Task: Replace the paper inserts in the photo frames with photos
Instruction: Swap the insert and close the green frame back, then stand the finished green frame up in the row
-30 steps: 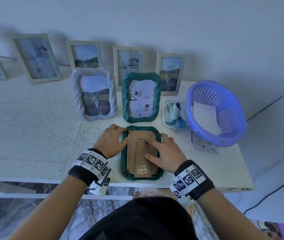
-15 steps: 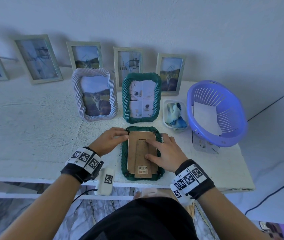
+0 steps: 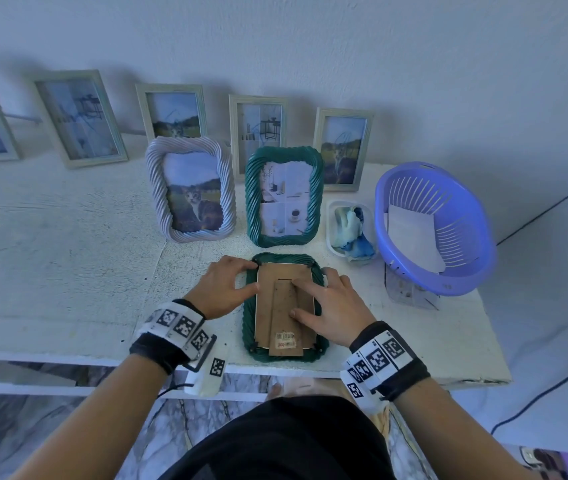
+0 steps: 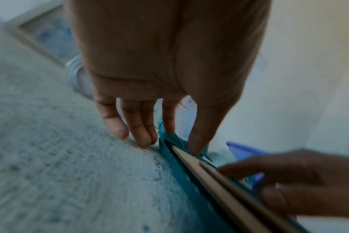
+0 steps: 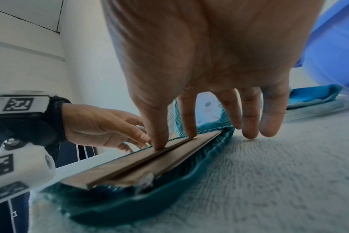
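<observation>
**A:** From the head camera, where was the frame you were working on?

**B:** Your green frame (image 3: 284, 355) lay face down at the near edge of the white table (image 3: 67, 271), brown backing board (image 3: 268, 306) up, just in front of the upright green frame (image 3: 284, 195). Your left hand (image 3: 221, 289) sat at its far left corner, fingers fairly straight, thumb against the board's left edge. Your right hand (image 3: 331, 306) lay spread, thumb and forefinger flat on the board.

**A:** And the left wrist view?

**B:** Blurred, but your left hand (image 4: 165, 78) had forefinger and thumb tips on the green frame (image 4: 177, 157)'s corner; the other fingers touched the table. Nothing clasped.

**A:** The right wrist view?

**B:** Your right hand (image 5: 209, 63) pressed thumb and forefinger on the backing board (image 5: 149, 162); three straight fingers rested beyond the rim.
</observation>
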